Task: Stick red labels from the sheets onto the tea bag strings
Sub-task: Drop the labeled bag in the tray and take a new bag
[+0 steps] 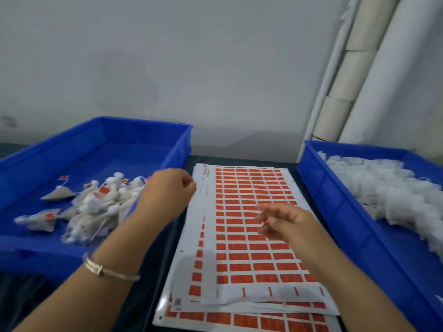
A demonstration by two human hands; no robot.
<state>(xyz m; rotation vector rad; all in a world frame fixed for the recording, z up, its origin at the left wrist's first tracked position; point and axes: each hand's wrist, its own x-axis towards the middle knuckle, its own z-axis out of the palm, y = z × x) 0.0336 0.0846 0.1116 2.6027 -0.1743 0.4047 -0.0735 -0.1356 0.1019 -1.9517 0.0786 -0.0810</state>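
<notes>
Evidently staged left-to-right: left hand [167,190], fingers curled on nothing visible, at nine o'clock of label sheets [251,226]; right hand [285,224] loose-fingered above them.

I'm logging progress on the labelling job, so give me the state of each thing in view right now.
Left tray: holds a small pile of tea bags with red labels.
Right tray: heaped with unlabelled tea bags.
Label sheets: stacked flat between the trays, bottom row of the top sheet peeled.
Left hand: curled, over the left tray's edge.
Right hand: open above the sheets.
</notes>
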